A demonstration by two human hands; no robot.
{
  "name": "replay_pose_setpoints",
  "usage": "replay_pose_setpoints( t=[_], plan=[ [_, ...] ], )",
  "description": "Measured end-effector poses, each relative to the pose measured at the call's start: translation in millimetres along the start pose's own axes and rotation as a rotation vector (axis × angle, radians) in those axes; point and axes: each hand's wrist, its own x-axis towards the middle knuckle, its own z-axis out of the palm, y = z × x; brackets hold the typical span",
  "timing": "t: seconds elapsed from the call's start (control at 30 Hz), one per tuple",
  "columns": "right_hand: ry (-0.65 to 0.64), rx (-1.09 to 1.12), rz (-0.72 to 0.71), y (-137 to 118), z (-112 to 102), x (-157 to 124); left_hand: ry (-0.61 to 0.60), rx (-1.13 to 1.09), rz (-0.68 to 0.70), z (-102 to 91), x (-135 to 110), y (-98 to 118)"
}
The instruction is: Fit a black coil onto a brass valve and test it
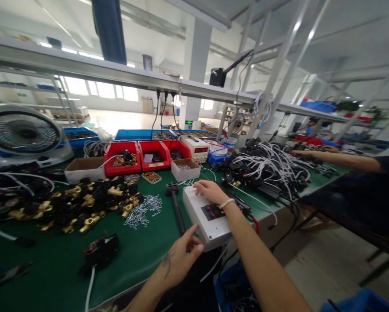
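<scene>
White rectangular box, smooth plastic shell, rounded corners, lying flat at near edge of green worktop; dark panel with small red marks set into top face. Right hand resting on far end of box, palm down, fingers loosely curled against top surface, gripping nothing visible; white bead bracelet at wrist. Left hand at near left corner of box, fingers partly extended, tips touching box edge, nothing enclosed. Red lead emerging at right side of box.

Just left of box: black ribbed rod, T-shaped head at far end, lying lengthwise on matte felt-like worktop. Left of rod: loose heap of thin bright wire clips. Further left: large pile of brass fittings mixed with black rounded parts, metal shiny, angular. Near left: black module with red wire and white cable.

Behind: two red plastic bins, open cardboard boxes, small tray of brown pieces, cream bench power supply with red digits. Right of box: tangle of white cables with black connectors. Far left: round-grilled fan. Far right: another person's arm stretched over cable pile.
</scene>
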Motion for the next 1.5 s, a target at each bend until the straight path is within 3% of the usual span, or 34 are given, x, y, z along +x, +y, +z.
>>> replay_pose_setpoints(
  t=[0.13,0.27,0.4,0.5,0.57,0.63,0.73,0.83,0.97,1.1,1.5],
  plan=[
    [0.005,0.015,0.007,-2.8,-1.4,2.3,0.067,0.04,-0.002,-21.4,-28.8,31.4],
    [-0.035,-0.002,0.023,-7.1,-12.3,4.0,0.341,0.159,-0.055,-71.0,-64.2,56.2],
    [0.05,-0.043,0.035,-33.4,-21.9,-21.7,0.763,0.386,-0.151,-123.8,-89.7,32.6],
    [0.215,0.124,0.0,-65.0,-8.1,-63.2,0.884,0.477,-0.255,-140.8,-98.3,1.7],
    [0.206,0.324,-0.047,-83.5,14.1,-93.3,0.867,0.488,-0.281,-138.6,-99.8,-8.6],
    [0.126,0.491,-0.072,-95.0,43.9,-118.2,0.817,0.467,-0.245,-128.6,-99.0,-5.9],
    [0.012,0.717,-0.032,-101.0,90.7,-140.8,0.716,0.388,-0.11,-107.8,-97.6,15.9],
    [-0.086,0.943,0.027,-105.9,119.4,-152.0,0.617,0.291,0.047,-89.5,-100.7,40.6],
    [-0.111,1.142,0.007,-122.8,119.1,-163.2,0.551,0.1,0.249,-75.5,-109.2,56.7],
    [-0.055,1.107,-0.013,-133.7,107.7,-172.1,0.515,0.064,0.352,-72.4,-116.0,62.1],
    [-0.078,1.074,-0.061,-131.3,109.3,-174.6,0.542,0.131,0.482,-72.6,-117.6,65.8]
  ],
)
